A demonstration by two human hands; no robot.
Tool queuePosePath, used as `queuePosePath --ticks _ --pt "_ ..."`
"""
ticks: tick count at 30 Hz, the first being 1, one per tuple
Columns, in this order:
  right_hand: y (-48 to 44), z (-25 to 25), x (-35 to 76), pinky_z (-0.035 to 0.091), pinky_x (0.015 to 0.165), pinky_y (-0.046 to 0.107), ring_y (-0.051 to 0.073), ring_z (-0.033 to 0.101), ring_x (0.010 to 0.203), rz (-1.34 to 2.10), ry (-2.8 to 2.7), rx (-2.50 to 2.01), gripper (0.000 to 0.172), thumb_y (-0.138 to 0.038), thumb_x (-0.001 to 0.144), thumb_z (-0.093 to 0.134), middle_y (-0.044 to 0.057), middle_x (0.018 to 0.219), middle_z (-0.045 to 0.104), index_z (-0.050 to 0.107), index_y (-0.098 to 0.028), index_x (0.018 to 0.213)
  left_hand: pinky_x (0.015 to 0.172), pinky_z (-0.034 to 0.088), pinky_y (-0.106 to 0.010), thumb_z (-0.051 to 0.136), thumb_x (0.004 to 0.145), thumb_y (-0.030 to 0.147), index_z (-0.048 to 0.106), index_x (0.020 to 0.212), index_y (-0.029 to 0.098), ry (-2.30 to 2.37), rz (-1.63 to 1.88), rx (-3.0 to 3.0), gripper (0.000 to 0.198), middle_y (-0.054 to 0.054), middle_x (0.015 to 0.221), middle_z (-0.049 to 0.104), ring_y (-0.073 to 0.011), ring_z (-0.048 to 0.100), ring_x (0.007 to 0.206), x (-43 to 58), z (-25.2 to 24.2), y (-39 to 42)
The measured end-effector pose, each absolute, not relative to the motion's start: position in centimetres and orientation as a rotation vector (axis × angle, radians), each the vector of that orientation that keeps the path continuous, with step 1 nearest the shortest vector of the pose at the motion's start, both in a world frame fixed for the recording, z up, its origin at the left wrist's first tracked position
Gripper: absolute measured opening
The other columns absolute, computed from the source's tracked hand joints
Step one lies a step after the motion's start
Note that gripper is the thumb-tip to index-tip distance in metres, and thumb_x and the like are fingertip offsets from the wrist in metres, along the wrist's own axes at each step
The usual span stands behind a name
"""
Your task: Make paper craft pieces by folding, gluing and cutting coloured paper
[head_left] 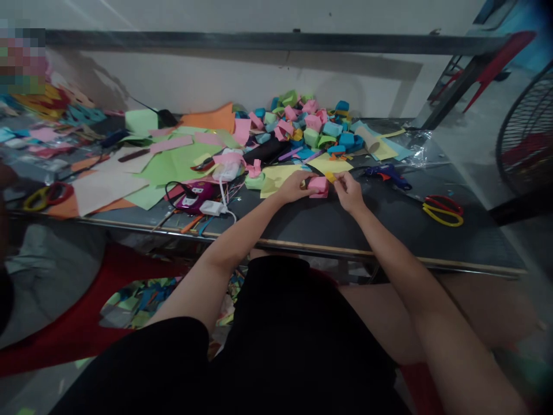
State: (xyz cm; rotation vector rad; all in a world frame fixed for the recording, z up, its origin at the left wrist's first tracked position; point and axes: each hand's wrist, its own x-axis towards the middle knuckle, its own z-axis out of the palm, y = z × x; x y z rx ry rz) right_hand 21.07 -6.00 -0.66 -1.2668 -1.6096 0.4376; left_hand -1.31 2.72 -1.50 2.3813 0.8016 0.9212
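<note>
My left hand (295, 187) is closed on a small pink folded paper box (318, 185) at the middle of the dark table. Just to its right, my right hand (349, 191) pinches a small yellow paper piece (330, 177) close to the box's upper right side. Behind both hands lie yellow paper sheets (332, 165). A pale green paper box (255, 181) with a pink strip on top sits to the left of my left hand. The fingertips of my left hand are partly hidden by the box.
A pile of folded paper boxes (313, 122) stands at the back. To the right are a blue glue gun (391, 176) and scissors (443, 210). A purple power strip (196, 197) with cables and paper sheets (177, 164) lie left. A fan (527, 127) stands far right.
</note>
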Motion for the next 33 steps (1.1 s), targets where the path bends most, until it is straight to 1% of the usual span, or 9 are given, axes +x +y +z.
queuePosePath --ticks 3,6,10,13,20,25,29,31,33 --pt "-6.4 -0.3 20.9 0.058 0.089 0.044 0.028 0.072 0.109 0.415 -1.658 -1.217 0.035 -0.062 0.092 0.055 0.013 0.123 0.076 0.055 -0.026 0.092 0.111 0.048 -0.05 0.083 0.079 0.057 0.071 0.121 0.018 0.798 0.899 2.494 0.059 -0.016 0.123 0.073 -0.0314 0.065 0.119 -1.3 -1.5 2.8" --pt "-7.0 -0.1 20.7 0.057 0.097 0.047 0.028 0.071 0.116 0.385 -1.775 -1.142 0.023 -0.05 0.095 0.054 0.012 0.128 0.075 0.054 -0.027 0.092 0.11 0.048 -0.05 0.081 0.081 0.058 0.07 0.12 0.018 0.817 0.877 2.545 0.057 -0.015 0.12 0.073 -0.0313 0.065 0.117 -1.4 -1.3 2.7" --pt "-7.5 -0.2 20.6 0.057 0.096 0.045 0.029 0.074 0.109 0.182 -1.884 -1.153 0.01 -0.034 0.093 0.051 0.012 0.12 0.078 0.057 -0.026 0.095 0.112 0.048 -0.049 0.081 0.08 0.056 0.069 0.119 0.018 0.764 0.889 2.576 0.055 -0.015 0.123 0.072 -0.0309 0.065 0.12 -1.3 -1.3 2.6" --pt "-7.8 -0.4 20.5 0.059 0.085 0.041 0.028 0.076 0.095 -0.048 -1.941 -1.205 0.012 -0.027 0.09 0.05 0.011 0.108 0.08 0.06 -0.025 0.096 0.109 0.05 -0.048 0.082 0.08 0.05 0.069 0.121 0.018 0.752 0.859 2.555 0.053 -0.015 0.125 0.072 -0.0311 0.066 0.12 -1.3 -1.4 2.6" --pt "-7.7 -0.8 20.4 0.061 0.084 0.037 0.026 0.078 0.096 -0.25 -2.092 -1.119 0.012 -0.022 0.085 0.054 0.009 0.114 0.081 0.064 -0.024 0.091 0.108 0.054 -0.048 0.078 0.081 0.03 0.072 0.129 0.019 0.784 0.827 2.528 0.05 -0.012 0.128 0.075 -0.0301 0.07 0.119 -1.3 -1.4 2.4" --pt "-7.7 -0.7 20.6 0.061 0.085 0.037 0.026 0.078 0.095 -0.269 -2.132 -1.132 0.009 -0.021 0.08 0.058 0.007 0.113 0.082 0.066 -0.024 0.083 0.119 0.047 -0.053 0.084 0.083 0.038 0.07 0.138 0.021 0.647 0.873 2.72 0.059 -0.015 0.147 0.066 -0.0327 0.06 0.14 -2.6 -0.5 2.2" --pt "-8.0 -0.5 20.4 0.06 0.085 0.036 0.025 0.078 0.092 -0.281 -2.17 -1.188 0.021 -0.02 0.078 0.058 0.006 0.106 0.082 0.072 -0.023 0.093 0.112 0.055 -0.048 0.067 0.098 0.037 0.072 0.135 0.029 0.491 0.861 2.84 0.038 -0.009 0.139 0.072 -0.0248 0.067 0.132 -3.6 -0.4 2.0" --pt "-8.0 -0.4 20.2 0.06 0.085 0.036 0.025 0.077 0.09 -0.276 -2.158 -1.23 0.027 -0.02 0.078 0.058 0.007 0.103 0.082 0.074 -0.022 0.1 0.109 0.057 -0.044 0.063 0.101 0.037 0.071 0.136 0.029 0.504 0.862 2.863 0.037 -0.007 0.138 0.073 -0.023 0.07 0.129 -3.7 -0.7 1.6" --pt "-8.0 -0.5 20.2 0.06 0.084 0.037 0.026 0.077 0.091 -0.258 -2.136 -1.261 0.025 -0.021 0.079 0.058 0.008 0.104 0.082 0.074 -0.022 0.098 0.107 0.058 -0.04 0.062 0.101 0.042 0.069 0.139 0.028 0.553 0.85 2.872 0.041 -0.007 0.14 0.072 -0.023 0.07 0.128 -3.4 -0.9 1.2"
